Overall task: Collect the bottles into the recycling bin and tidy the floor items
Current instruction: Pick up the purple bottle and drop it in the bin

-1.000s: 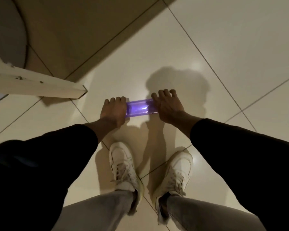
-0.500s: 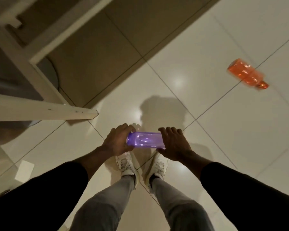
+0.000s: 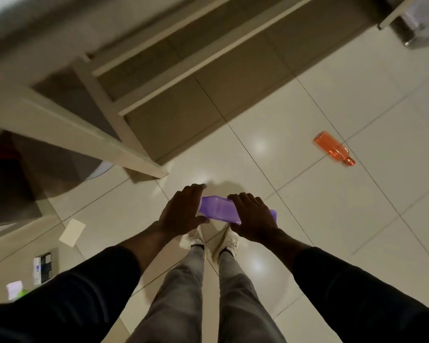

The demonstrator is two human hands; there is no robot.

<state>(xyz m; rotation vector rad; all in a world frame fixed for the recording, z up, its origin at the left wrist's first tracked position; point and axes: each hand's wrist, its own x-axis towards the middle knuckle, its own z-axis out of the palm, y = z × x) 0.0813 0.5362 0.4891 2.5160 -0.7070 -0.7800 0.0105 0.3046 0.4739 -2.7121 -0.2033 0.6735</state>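
A translucent purple bottle [image 3: 218, 210] is held sideways in front of me, well above the tiled floor and over my white shoes. My left hand [image 3: 182, 210] covers its left end with the fingers spread flat against it. My right hand [image 3: 253, 215] wraps the right part, and the bottle's tip pokes out past it. An orange bottle [image 3: 333, 148] lies on its side on the floor to the right, far from both hands. No recycling bin is recognisable in view.
A white table frame [image 3: 104, 142] with legs and crossbars stands at the left and back. On the floor at the left lie a white card [image 3: 72, 232], a dark box [image 3: 42, 268] and a small white and green item [image 3: 15, 290]. A grey object [image 3: 424, 23] stands at top right.
I have risen from a crouch with the purple bottle lifted off the floor. The view has widened, bringing in the orange bottle, then the table and floor items at the left.
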